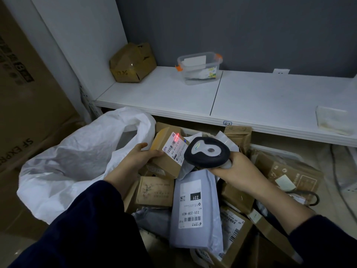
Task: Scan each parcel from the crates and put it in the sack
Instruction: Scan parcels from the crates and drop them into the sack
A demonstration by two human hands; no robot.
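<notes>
The left hand (139,153) grips a small brown box (164,161) by its left side, thumb on top, holding it above a heap of parcels. The box's long axis runs roughly near to far, with its white label (175,146) tipped up and to the right. The right hand (239,169) is wrapped round the handle of a black scanner (207,151) just right of the box, and a red light (177,134) falls on the label's far end. The white sack (77,157) lies just left of the left hand with its mouth gaping towards it. That hand is the nearer one, so the drop looks like a short leftward move. Below the hands lie a grey mailer (195,206) and more brown boxes. The crates' walls are mostly buried, the sack's inside is out of sight, and the right fingers are hidden behind the scanner. Beyond is a white shelf (270,97).
</notes>
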